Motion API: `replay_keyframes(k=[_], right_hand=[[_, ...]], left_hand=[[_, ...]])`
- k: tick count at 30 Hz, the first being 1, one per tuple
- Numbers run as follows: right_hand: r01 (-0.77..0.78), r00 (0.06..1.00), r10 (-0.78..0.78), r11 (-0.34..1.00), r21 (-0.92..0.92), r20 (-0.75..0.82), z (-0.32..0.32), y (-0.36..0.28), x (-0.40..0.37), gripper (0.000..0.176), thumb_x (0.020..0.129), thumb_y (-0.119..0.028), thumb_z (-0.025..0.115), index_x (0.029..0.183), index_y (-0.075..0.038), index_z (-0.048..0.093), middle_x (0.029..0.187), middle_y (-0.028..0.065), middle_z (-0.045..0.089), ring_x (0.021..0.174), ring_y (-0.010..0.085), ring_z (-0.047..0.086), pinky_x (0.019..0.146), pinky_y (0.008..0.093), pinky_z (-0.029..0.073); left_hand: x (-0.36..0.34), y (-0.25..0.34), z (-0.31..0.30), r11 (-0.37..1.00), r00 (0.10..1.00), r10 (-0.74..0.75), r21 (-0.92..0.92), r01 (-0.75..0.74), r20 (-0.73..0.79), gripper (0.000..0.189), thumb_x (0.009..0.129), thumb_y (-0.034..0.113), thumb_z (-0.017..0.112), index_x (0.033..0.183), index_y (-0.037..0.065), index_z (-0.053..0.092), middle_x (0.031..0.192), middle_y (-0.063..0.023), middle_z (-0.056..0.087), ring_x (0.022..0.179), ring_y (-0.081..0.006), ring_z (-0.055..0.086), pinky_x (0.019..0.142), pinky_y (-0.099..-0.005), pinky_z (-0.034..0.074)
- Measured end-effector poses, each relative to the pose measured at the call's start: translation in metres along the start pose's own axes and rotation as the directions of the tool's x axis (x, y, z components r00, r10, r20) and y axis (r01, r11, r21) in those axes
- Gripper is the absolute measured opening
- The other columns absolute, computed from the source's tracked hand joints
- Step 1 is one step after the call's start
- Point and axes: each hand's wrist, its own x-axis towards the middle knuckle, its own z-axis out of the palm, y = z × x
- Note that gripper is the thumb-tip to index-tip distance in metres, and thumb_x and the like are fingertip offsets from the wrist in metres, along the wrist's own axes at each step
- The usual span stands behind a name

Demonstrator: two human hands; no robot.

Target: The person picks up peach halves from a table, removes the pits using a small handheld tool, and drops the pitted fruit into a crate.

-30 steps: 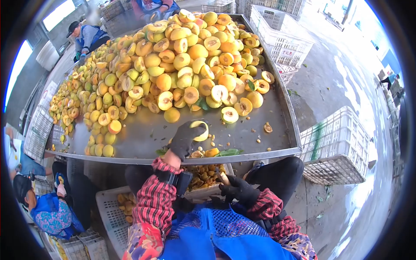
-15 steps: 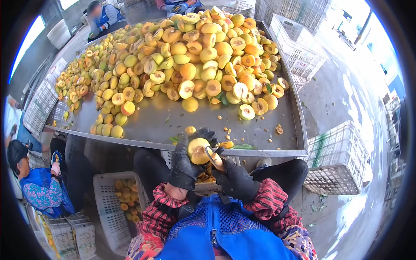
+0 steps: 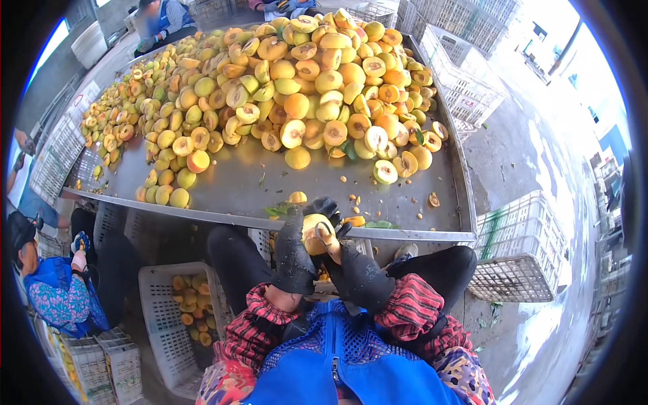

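Observation:
My left hand (image 3: 294, 248), in a dark, wet-looking glove, is closed around a yellow peach half (image 3: 312, 228) just in front of the table edge. Its cut face is turned to the right. In my gloved right hand (image 3: 363, 275) is a small pitting tool (image 3: 330, 241) with a light-coloured handle. The tool's end meets the cut face, and fingers partly cover it. Beyond my hands, a large heap of halved peaches (image 3: 295, 106) covers much of the metal table (image 3: 243, 181). A peach piece (image 3: 297, 197) lies close to my left fingertips.
A white crate (image 3: 154, 293) with peach halves stands at my left, another crate (image 3: 520, 253) at my right. The raised table rim (image 3: 223, 217) runs ahead of my knees. A co-worker (image 3: 64, 293) sits at left; others sit across the table. Stacked crates (image 3: 466, 84) stand back right.
The pitting tool has moved left onto the cut face, and its loop, visible before, is now mostly hidden. My hands are closer together. The view has shifted slightly.

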Motion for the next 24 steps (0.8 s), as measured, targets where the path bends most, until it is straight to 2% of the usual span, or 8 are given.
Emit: replay_keyframes(k=[6,8,11,14,15,18,21,24], right_hand=[[0.077,0.996,-0.069,0.987,-0.144,0.060,0.007,-0.001,-0.004,0.029,0.086,-0.017,0.055,0.100,0.004,0.042,0.076,0.0255,0.057,0.068,0.0424,0.057,0.056,0.0491,0.042],[-0.005,0.996,0.009,0.999,-0.047,0.090,0.003,-0.008,-0.004,0.030,0.085,-0.017,0.056,0.101,0.004,0.041,0.074,0.0257,0.057,0.067,0.0423,0.057,0.055,0.0494,0.042],[-0.055,0.990,0.069,0.992,-0.110,0.124,0.002,-0.013,-0.004,0.029,0.085,-0.016,0.057,0.099,0.004,0.041,0.070,0.0241,0.056,0.063,0.0380,0.058,0.054,0.0457,0.042],[0.008,0.990,0.023,0.976,-0.215,0.140,0.001,-0.016,-0.001,0.029,0.086,-0.018,0.057,0.096,0.004,0.042,0.067,0.0232,0.056,0.058,0.0372,0.057,0.052,0.0441,0.042],[0.044,0.989,-0.008,0.970,-0.241,0.148,0.001,-0.017,0.001,0.029,0.085,-0.018,0.058,0.096,0.004,0.042,0.066,0.0231,0.056,0.057,0.0379,0.057,0.051,0.0443,0.042],[-0.056,0.985,0.072,0.993,-0.103,0.157,0.006,-0.010,0.001,0.027,0.086,-0.018,0.056,0.099,0.001,0.043,0.067,0.0185,0.055,0.054,0.0334,0.056,0.051,0.0428,0.043],[0.014,0.990,-0.023,0.998,0.061,0.138,0.019,0.011,0.002,0.024,0.087,-0.017,0.055,0.101,-0.001,0.045,0.069,0.0108,0.054,0.052,0.0235,0.054,0.049,0.0387,0.043],[-0.332,0.900,0.270,0.933,0.138,0.342,-0.006,-0.042,0.012,0.029,0.083,-0.018,0.056,0.101,0.000,0.044,0.086,0.0229,0.058,0.078,0.0371,0.059,0.066,0.0432,0.046]], left_hand=[[-0.004,-0.005,-0.014,0.775,0.982,0.175,0.626,-0.092,-0.072,0.035,0.094,0.024,0.042,0.111,-0.004,0.054,0.101,-0.0131,0.062,0.090,-0.0219,0.062,0.084,-0.0324,0.050],[-0.018,0.013,0.034,0.462,0.966,0.258,0.875,-0.142,0.021,0.037,0.093,0.027,0.042,0.109,-0.003,0.058,0.100,-0.0123,0.064,0.086,-0.0244,0.063,0.083,-0.0340,0.050],[0.003,0.017,-0.028,-0.087,0.922,0.169,0.937,-0.337,0.348,0.031,0.088,0.022,0.048,0.102,-0.002,0.061,0.091,-0.0112,0.066,0.080,-0.0223,0.064,0.078,-0.0319,0.051],[0.002,0.027,-0.019,-0.199,0.910,0.169,0.917,-0.345,0.378,0.030,0.084,0.022,0.051,0.099,-0.002,0.062,0.087,-0.0130,0.066,0.079,-0.0212,0.064,0.075,-0.0318,0.051],[0.003,0.024,-0.025,-0.124,0.908,0.225,0.935,-0.333,0.353,0.029,0.084,0.021,0.051,0.098,-0.002,0.062,0.086,-0.0132,0.066,0.078,-0.0212,0.064,0.074,-0.0320,0.051],[0.004,0.013,-0.040,0.019,0.899,0.318,0.946,-0.323,0.301,0.026,0.084,0.019,0.051,0.095,-0.001,0.062,0.084,-0.0134,0.066,0.077,-0.0213,0.064,0.073,-0.0327,0.052],[0.000,0.016,-0.030,-0.008,0.897,0.286,0.937,-0.349,0.337,0.025,0.086,0.017,0.049,0.098,-0.001,0.062,0.086,-0.0127,0.066,0.076,-0.0214,0.064,0.073,-0.0332,0.052],[-0.002,0.017,-0.037,-0.005,0.908,0.281,0.947,-0.322,0.310,0.026,0.089,0.016,0.046,0.101,-0.001,0.061,0.089,-0.0123,0.066,0.078,-0.0218,0.064,0.074,-0.0335,0.052]])
